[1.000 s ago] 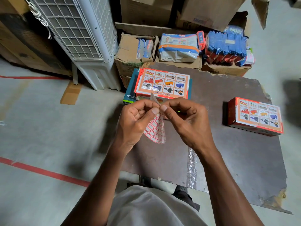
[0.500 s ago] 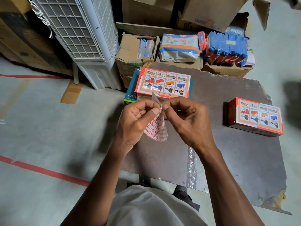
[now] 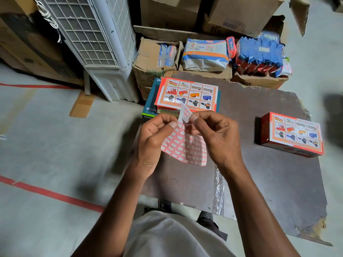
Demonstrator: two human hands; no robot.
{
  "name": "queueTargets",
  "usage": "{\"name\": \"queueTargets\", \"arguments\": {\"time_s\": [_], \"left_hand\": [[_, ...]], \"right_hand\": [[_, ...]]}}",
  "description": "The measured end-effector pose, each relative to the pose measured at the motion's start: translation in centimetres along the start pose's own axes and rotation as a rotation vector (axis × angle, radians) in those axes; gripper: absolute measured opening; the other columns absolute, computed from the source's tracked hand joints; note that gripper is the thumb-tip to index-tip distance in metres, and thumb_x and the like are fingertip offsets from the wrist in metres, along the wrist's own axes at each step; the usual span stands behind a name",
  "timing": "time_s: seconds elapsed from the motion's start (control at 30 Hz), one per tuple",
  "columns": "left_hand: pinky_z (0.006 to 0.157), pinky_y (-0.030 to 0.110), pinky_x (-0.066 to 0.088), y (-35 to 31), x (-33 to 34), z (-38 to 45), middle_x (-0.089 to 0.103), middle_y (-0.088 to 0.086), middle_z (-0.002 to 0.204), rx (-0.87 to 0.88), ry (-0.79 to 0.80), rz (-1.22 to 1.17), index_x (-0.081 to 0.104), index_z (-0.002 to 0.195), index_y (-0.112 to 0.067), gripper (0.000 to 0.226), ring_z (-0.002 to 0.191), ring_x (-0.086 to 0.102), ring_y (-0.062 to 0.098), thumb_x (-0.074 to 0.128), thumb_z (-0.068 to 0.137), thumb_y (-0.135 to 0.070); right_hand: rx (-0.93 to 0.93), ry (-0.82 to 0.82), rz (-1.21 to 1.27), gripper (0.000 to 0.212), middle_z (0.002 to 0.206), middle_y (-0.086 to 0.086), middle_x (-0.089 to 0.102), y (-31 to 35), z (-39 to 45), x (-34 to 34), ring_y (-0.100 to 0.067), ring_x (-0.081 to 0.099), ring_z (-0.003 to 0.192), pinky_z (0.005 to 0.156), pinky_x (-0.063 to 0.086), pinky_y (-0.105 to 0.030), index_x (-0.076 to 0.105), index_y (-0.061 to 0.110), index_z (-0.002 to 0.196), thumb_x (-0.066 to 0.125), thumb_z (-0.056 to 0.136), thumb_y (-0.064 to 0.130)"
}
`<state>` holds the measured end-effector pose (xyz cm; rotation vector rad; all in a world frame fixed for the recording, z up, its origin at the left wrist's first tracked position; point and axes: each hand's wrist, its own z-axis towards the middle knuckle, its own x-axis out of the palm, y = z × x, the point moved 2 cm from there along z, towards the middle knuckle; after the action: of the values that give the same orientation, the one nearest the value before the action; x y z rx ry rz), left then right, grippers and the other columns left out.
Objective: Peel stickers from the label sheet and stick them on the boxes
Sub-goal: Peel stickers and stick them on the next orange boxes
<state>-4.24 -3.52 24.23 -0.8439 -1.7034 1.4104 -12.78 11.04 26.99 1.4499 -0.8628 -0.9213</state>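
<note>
A label sheet [image 3: 185, 147] of small red-bordered white stickers hangs between my hands above the dark board. My left hand [image 3: 154, 138] pinches its upper left part with thumb and forefinger. My right hand [image 3: 217, 138] pinches a small white sticker [image 3: 186, 118] lifted at the sheet's top edge. An orange-and-red picture box [image 3: 187, 94] lies flat on a teal box [image 3: 149, 106] just beyond my hands. A second orange-and-red box [image 3: 291, 134] lies on the board to the right.
The dark board [image 3: 269, 182] lies on the grey floor, its near right corner chipped. A white air cooler [image 3: 96, 39] stands at the back left. Cardboard cartons [image 3: 150, 60] with packets line the far side. A red floor line [image 3: 55, 195] runs at the left.
My hands have drawn slightly apart. The label sheet, folded narrow between them before, now spreads out flat and wide, and a sticker stands lifted at its top edge.
</note>
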Motion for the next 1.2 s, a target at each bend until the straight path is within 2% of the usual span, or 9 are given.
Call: {"name": "queueTargets", "arguments": {"time_s": [0.13,0.27,0.37,0.43,0.53,0.63,0.8,1.07,1.2], "left_hand": [[0.087,0.038,0.057,0.4,-0.2,0.1,0.078,0.004,0.104,-0.007,-0.033,-0.019,0.075,0.097,-0.026,0.012,0.098,0.073,0.028,0.064,0.091,-0.028],[0.086,0.034,0.058,1.8,-0.7,0.6,0.079,0.004,0.104,-0.059,-0.09,-0.063,0.074,0.103,-0.019,0.019,0.097,0.074,0.026,0.064,0.089,-0.027],[0.092,0.043,0.056,4.7,-1.7,1.1,0.077,0.01,0.109,-0.176,-0.13,-0.068,0.074,0.107,-0.016,0.026,0.102,0.072,0.032,0.068,0.087,-0.032],[0.09,0.047,0.054,7.1,-2.4,1.6,0.077,0.012,0.108,-0.247,-0.14,-0.044,0.075,0.105,-0.018,0.028,0.099,0.071,0.032,0.07,0.084,-0.036],[0.084,0.041,0.051,10.5,-3.1,1.8,0.078,0.007,0.102,-0.365,-0.145,0.022,0.077,0.099,-0.023,0.024,0.096,0.07,0.028,0.069,0.084,-0.04],[0.086,0.038,0.05,13.8,-3.3,2.0,0.079,0.001,0.1,-0.458,-0.148,0.048,0.078,0.098,-0.024,0.014,0.097,0.069,0.024,0.066,0.093,-0.03],[0.083,0.033,0.046,19.9,-4.0,2.8,0.079,0.0,0.1,-0.599,-0.207,0.096,0.078,0.095,-0.021,0.013,0.094,0.067,0.02,0.065,0.095,-0.02],[0.055,0.015,0.046,25.4,-5.1,2.6,0.071,0.0,0.084,-0.691,-0.253,0.227,0.072,0.089,-0.019,0.019,0.074,0.059,0.013,0.061,0.097,-0.005],[0.077,0.028,0.056,26.4,-6.0,2.8,0.078,0.005,0.092,-0.696,-0.165,0.467,0.078,0.086,-0.02,0.023,0.086,0.069,0.021,0.06,0.094,-0.007]], "right_hand": [[0.033,-0.023,-0.002,0.01,0.093,0.004,0.08,-0.1,0.2,0.2,-0.015,0.076,0.092,0.088,0.062,-0.035,0.077,0.019,0.09,0.069,0.097,0.018],[0.054,-0.037,0.01,0.011,0.094,0.005,0.079,-0.5,0.3,0.2,-0.016,0.076,0.088,0.084,0.062,-0.031,0.078,0.013,0.094,0.07,0.097,0.018],[0.073,-0.032,0.012,0.011,0.089,0.003,0.079,-0.8,0.4,0.2,-0.02,0.075,0.079,0.076,0.059,-0.022,0.078,0.015,0.091,0.069,0.097,0.017],[0.101,-0.04,0.011,0.012,0.087,0.001,0.078,-1.2,0.4,0.1,-0.022,0.074,0.076,0.074,0.06,-0.024,0.077,0.018,0.089,0.069,0.097,0.016],[0.143,-0.049,-0.005,0.013,0.089,0.002,0.079,-1.9,0.5,-0.1,-0.017,0.073,0.075,0.072,0.06,-0.026,0.077,0.02,0.089,0.068,0.097,0.016],[0.161,-0.05,-0.046,0.013,0.087,0.003,0.078,-2.6,0.6,-0.2,-0.017,0.073,0.076,0.073,0.062,-0.03,0.078,0.02,0.091,0.068,0.098,0.017],[0.183,-0.055,-0.058,0.01,0.088,0.001,0.078,-3.6,0.8,-0.2,-0.028,0.073,0.08,0.077,0.064,-0.036,0.078,0.021,0.092,0.07,0.097,0.02],[0.241,-0.073,-0.093,0.01,0.087,0.002,0.078,-5.6,0.6,-1.0,-0.023,0.073,0.08,0.08,0.064,-0.04,0.078,0.021,0.092,0.071,0.096,0.025],[0.259,-0.087,-0.093,0.01,0.091,0.006,0.079,-6.3,0.5,-1.3,-0.02,0.073,0.079,0.08,0.064,-0.042,0.078,0.021,0.093,0.07,0.097,0.025]]}}
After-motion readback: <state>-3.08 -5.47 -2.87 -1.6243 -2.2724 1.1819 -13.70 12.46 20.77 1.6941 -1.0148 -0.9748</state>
